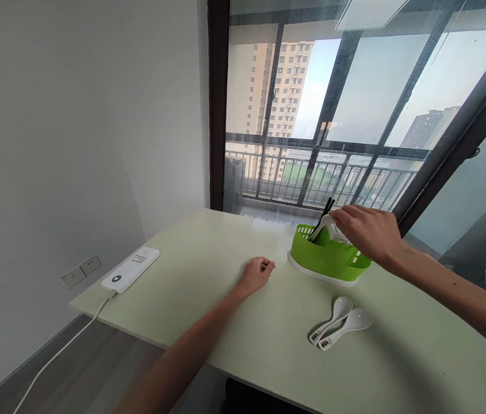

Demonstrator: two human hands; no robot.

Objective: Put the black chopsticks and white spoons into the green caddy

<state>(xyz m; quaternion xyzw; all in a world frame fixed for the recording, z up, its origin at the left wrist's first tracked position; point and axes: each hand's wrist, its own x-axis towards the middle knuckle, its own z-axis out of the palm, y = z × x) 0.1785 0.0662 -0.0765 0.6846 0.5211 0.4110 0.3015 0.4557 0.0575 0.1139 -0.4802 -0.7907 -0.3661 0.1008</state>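
Note:
On the right of the table stands a green cutlery holder (318,256) with slotted ends and a white base. Thin black sticks, probably chopsticks (328,207), lean up out of it. My right hand (370,233) is over the holder, palm down, its fingers closed around a white curved piece (321,226); the hand hides whether this belongs to the holder. My left hand (256,275) rests on the table left of the holder, fingers curled, with nothing visible in them. Two white spoons (341,309) with stickers on their handles lie side by side in front of the holder.
A white power strip or charger-like block (133,269) lies at the left edge of the pale table (195,253), its white cable (65,348) hanging to the floor. A wall socket (81,271) is beyond it. A large dark-framed window (219,109) stands behind the table.

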